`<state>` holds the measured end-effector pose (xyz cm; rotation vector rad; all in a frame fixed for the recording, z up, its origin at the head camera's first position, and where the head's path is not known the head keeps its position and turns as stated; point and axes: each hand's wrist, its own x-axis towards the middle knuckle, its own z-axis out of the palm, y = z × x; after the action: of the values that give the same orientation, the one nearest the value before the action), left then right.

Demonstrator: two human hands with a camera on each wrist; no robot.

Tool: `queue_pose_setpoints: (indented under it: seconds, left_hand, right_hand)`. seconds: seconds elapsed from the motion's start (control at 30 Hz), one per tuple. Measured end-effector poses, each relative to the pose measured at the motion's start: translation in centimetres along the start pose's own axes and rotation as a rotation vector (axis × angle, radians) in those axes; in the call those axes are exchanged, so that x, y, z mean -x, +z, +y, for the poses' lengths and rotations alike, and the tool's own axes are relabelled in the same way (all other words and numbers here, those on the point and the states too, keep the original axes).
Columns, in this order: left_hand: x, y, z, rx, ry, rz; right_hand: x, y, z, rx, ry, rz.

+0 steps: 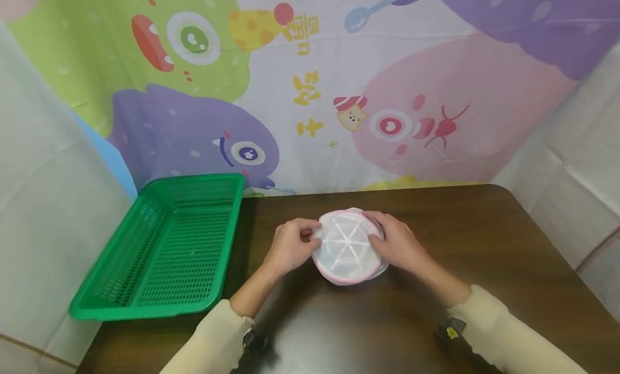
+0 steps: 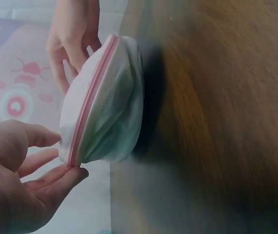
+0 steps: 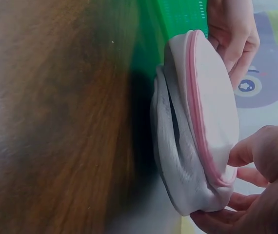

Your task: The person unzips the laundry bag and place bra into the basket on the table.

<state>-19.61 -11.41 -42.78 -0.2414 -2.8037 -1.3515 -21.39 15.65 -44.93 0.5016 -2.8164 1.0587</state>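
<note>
A round white mesh laundry bag (image 1: pixel 346 250) with pink zipper trim sits on the brown table, its lid marked with spoke-like white lines. My left hand (image 1: pixel 292 246) pinches its left rim between thumb and fingers. On the opposite side my right hand (image 1: pixel 399 244) grips the rim, thumb on the lid and fingers round the edge. In the left wrist view the soft side of the bag (image 2: pixel 117 107) sags in folds under the zipper. A deep crease runs along the bag's side (image 3: pixel 170 136) in the right wrist view. What the bag contains is hidden.
A green plastic basket (image 1: pixel 227 255) with slotted walls stands on the left of the table (image 1: pixel 484 245). Behind the table hangs a cartoon-printed cloth (image 1: pixel 319 164). Pale panels (image 1: pixel 586 164) rise at both sides.
</note>
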Motion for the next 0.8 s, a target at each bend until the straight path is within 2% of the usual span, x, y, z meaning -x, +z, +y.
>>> queue_pose_setpoints:
  seconds: [0.27,0.53,0.8]
  left_hand:
    - [0.80,-0.03,-0.15,-0.022,-0.017,0.022]
    - [0.81,-0.14,-0.19,-0.036,-0.044,0.056]
    - [0.28,-0.44,0.23,0.031,-0.002,0.095]
  right_hand:
    - [-0.48,0.05,-0.32,0.000,0.001,-0.003]
    - [-0.49,-0.03,-0.45,-0.007,0.003,0.009]
    - [0.22,-0.77,-0.90,-0.007,0.034,0.033]
